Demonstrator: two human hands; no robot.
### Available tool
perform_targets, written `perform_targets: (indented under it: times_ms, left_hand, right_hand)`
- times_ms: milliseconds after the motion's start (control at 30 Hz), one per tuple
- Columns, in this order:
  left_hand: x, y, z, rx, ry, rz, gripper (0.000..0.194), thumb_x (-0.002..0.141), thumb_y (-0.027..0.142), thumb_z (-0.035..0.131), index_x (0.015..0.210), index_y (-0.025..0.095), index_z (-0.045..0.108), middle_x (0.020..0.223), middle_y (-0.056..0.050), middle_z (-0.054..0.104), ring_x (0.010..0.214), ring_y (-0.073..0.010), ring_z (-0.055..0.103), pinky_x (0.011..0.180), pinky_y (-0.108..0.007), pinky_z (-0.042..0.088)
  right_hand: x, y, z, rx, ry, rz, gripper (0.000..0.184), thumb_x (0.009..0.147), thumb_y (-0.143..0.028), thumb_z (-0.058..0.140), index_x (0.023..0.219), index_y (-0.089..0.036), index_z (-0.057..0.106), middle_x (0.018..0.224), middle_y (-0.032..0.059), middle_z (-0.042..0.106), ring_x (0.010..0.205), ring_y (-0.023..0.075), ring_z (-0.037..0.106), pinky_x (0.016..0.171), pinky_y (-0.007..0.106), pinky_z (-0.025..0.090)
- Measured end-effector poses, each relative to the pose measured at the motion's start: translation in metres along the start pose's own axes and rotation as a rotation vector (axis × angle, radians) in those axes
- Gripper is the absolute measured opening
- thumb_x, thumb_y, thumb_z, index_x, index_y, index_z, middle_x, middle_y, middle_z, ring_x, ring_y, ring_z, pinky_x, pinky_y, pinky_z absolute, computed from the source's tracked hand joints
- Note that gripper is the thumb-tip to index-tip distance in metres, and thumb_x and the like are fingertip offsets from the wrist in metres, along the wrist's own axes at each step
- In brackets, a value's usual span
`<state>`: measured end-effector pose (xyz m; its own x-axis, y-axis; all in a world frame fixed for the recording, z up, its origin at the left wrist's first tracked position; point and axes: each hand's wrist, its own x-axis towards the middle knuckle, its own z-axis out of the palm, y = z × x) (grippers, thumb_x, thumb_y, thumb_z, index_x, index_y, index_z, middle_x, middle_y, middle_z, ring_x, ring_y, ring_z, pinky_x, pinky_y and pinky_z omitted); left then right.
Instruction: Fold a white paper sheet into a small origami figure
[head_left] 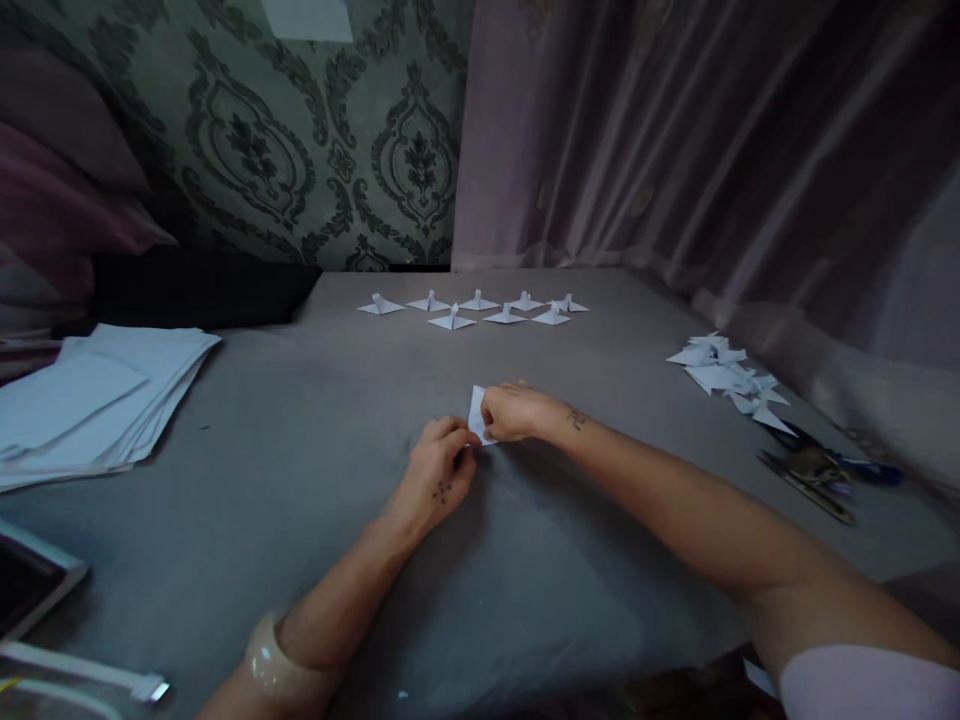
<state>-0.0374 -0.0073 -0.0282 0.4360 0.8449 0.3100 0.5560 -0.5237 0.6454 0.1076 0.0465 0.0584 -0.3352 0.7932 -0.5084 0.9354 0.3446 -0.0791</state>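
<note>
A small folded piece of white paper [475,408] lies on the grey surface in the middle of the view, between my two hands. My left hand [442,462] is closed, with thumb and forefinger at the paper's lower left corner. Across its right part curls my right hand [514,412], fingers bent down against the sheet and covering much of it. How the far side of the paper is folded cannot be made out. Beyond my hands, several folded white paper birds [454,318] stand in two rows with their wings spread.
A loose heap of folded white paper pieces [724,372] lies at right, near scissors [810,485] and other dark tools. At left are a stack of white sheets [112,390], a black cloth [202,290], a dark-screened device [34,575] and a white cable [82,668]. A curtain [600,130] hangs behind.
</note>
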Motion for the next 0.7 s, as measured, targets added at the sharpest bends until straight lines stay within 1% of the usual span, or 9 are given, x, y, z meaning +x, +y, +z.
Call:
perform_targets:
  times_ms: [67,133,300,400,433,500,533,600,700]
  left_hand:
    - [-0.002,0.002,0.002,0.044,-0.053,0.151,0.03,0.084,0.005,0.042,0.103,0.016,0.063,0.105,-0.008,0.06,0.097,-0.0189,0.053,0.088,-0.034,0.046]
    - [-0.004,0.004,0.004,0.119,-0.137,0.214,0.033,0.087,0.006,0.039,0.11,0.014,0.06,0.108,-0.009,0.06,0.098,-0.0199,0.053,0.09,-0.035,0.047]
    - [-0.004,0.01,0.003,0.245,-0.197,0.196,0.029,0.094,0.018,0.037,0.108,0.012,0.062,0.105,-0.011,0.059,0.096,-0.022,0.054,0.09,-0.038,0.047]
    - [-0.003,0.016,-0.001,0.26,-0.22,0.17,0.029,0.095,0.026,0.04,0.107,0.014,0.063,0.1,-0.01,0.058,0.094,-0.0219,0.053,0.088,-0.038,0.048]
    - [-0.003,0.018,-0.003,0.266,-0.234,0.166,0.03,0.095,0.028,0.039,0.107,0.014,0.063,0.1,-0.01,0.058,0.093,-0.0217,0.053,0.087,-0.038,0.048]
    - [-0.003,0.021,-0.005,0.28,-0.267,0.163,0.031,0.096,0.028,0.038,0.109,0.013,0.062,0.1,-0.01,0.057,0.091,-0.0216,0.052,0.086,-0.037,0.048]
    - [-0.003,0.022,-0.006,0.289,-0.279,0.161,0.032,0.096,0.029,0.038,0.111,0.013,0.061,0.1,-0.01,0.056,0.091,-0.0218,0.051,0.086,-0.038,0.048]
    - [-0.003,0.022,-0.006,0.305,-0.289,0.156,0.034,0.096,0.03,0.038,0.118,0.012,0.056,0.102,-0.011,0.056,0.091,-0.022,0.05,0.086,-0.038,0.048]
    - [-0.004,0.02,-0.003,0.325,-0.283,0.152,0.038,0.096,0.03,0.039,0.127,0.01,0.049,0.106,-0.012,0.054,0.091,-0.0222,0.049,0.087,-0.039,0.048]
  right_hand:
    - [0.001,-0.001,0.001,0.006,0.016,0.002,0.022,0.074,-0.02,0.064,0.093,-0.015,0.072,0.096,0.0139,0.072,0.093,0.025,0.066,0.077,0.031,0.046]
    - [0.001,-0.002,0.002,0.016,0.03,0.0,0.021,0.071,-0.017,0.065,0.09,-0.014,0.073,0.093,0.0148,0.072,0.091,0.0261,0.066,0.075,0.032,0.046]
    - [-0.006,0.002,-0.001,0.076,0.101,-0.05,0.014,0.07,-0.016,0.067,0.082,-0.016,0.074,0.085,0.0125,0.073,0.084,0.0249,0.067,0.07,0.03,0.045]
    - [-0.021,0.016,0.004,0.152,0.232,-0.13,0.021,0.082,-0.024,0.055,0.094,-0.023,0.072,0.094,0.0047,0.072,0.089,0.0177,0.065,0.073,0.024,0.043]
    - [-0.027,0.022,0.009,0.19,0.332,-0.142,0.026,0.087,-0.026,0.048,0.099,-0.024,0.07,0.099,0.0034,0.071,0.092,0.0157,0.063,0.075,0.023,0.042]
    - [-0.038,0.035,0.028,0.401,0.653,-0.114,0.027,0.088,-0.027,0.043,0.092,-0.021,0.07,0.088,0.002,0.071,0.079,0.0137,0.063,0.069,0.023,0.042]
    - [-0.043,0.04,0.04,0.469,0.73,-0.049,0.026,0.088,-0.027,0.044,0.088,-0.02,0.069,0.08,0.0011,0.07,0.072,0.0131,0.061,0.065,0.023,0.041]
    - [-0.048,0.048,0.066,0.541,0.774,0.109,0.024,0.085,-0.027,0.047,0.078,-0.019,0.069,0.068,0.0007,0.067,0.062,0.0135,0.058,0.06,0.024,0.041]
    - [-0.045,0.048,0.1,0.632,0.756,0.203,0.022,0.082,-0.024,0.049,0.088,-0.019,0.069,0.078,0.0031,0.069,0.067,0.0152,0.06,0.064,0.026,0.044]
